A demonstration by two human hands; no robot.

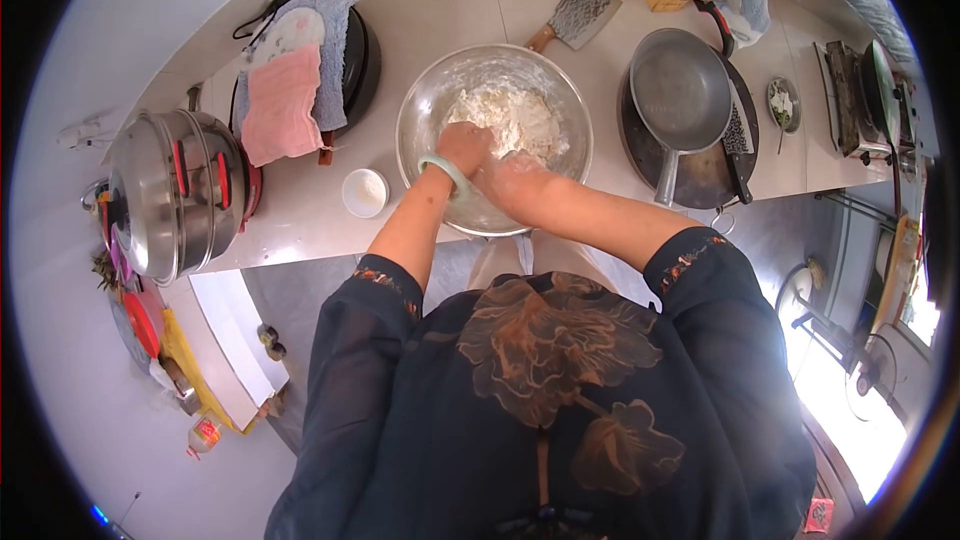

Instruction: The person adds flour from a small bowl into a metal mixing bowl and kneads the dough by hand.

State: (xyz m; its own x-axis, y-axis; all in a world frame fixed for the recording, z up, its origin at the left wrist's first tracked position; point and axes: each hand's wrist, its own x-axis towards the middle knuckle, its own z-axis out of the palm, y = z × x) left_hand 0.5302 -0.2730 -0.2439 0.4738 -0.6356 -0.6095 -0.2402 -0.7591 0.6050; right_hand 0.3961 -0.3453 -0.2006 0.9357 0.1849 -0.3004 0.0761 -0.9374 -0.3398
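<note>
A wide metal mixing bowl [412, 108] stands at the counter's front edge, with crumbly, floury dough [510, 120] inside. My left hand [466, 147] is closed like a fist at the dough's near left edge; what it grips, if anything, is hidden. A pale green bangle [446, 170] circles that wrist. Beside it, within the bowl's near side, my right hand [512, 183] is dusted with flour. Its fingers are smeared and partly hidden, so their grip does not show. Left of the bowl sits a small white bowl [365, 192] with a pale, whitish content.
A cleaver [575, 16] lies behind the bowl. To the right, a grey saucepan [682, 90] rests over a dark pan [690, 175] beside a black-handled knife [738, 165]. At left are a stacked steamer pot [172, 195] and a pink cloth [283, 105] over a dark appliance.
</note>
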